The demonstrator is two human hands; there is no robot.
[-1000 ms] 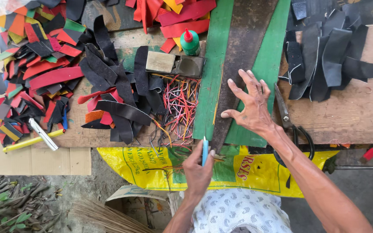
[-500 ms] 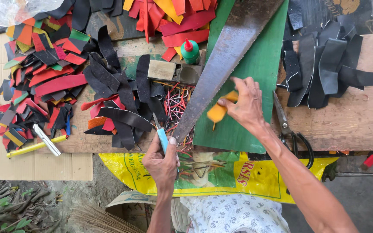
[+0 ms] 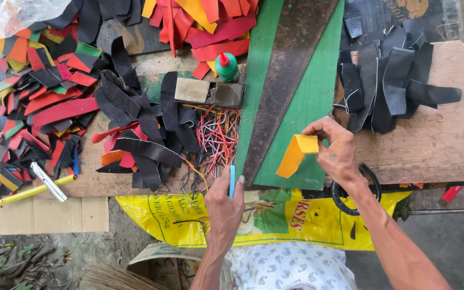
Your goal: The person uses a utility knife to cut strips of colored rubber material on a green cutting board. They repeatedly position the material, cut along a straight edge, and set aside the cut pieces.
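The right hand (image 3: 339,153) pinches a folded yellow-orange strip (image 3: 295,156), smooth and stiff-looking like cut rubber or leather, over the flat green board (image 3: 318,91), just right of the long rusty saw blade (image 3: 288,80). The left hand (image 3: 224,207) is closed around a slim blue tool (image 3: 232,181), perhaps a knife, at the blade's narrow tip. Half a second earlier the strip sat lower against the blade, and the left hand was further left of it.

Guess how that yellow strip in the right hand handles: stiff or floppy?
Probably flexible: the yellow strip is folded over where the right hand pinches it. Yet it likely has some body, since the free end juts out straight rather than drooping. It looks light, held by fingertips alone.
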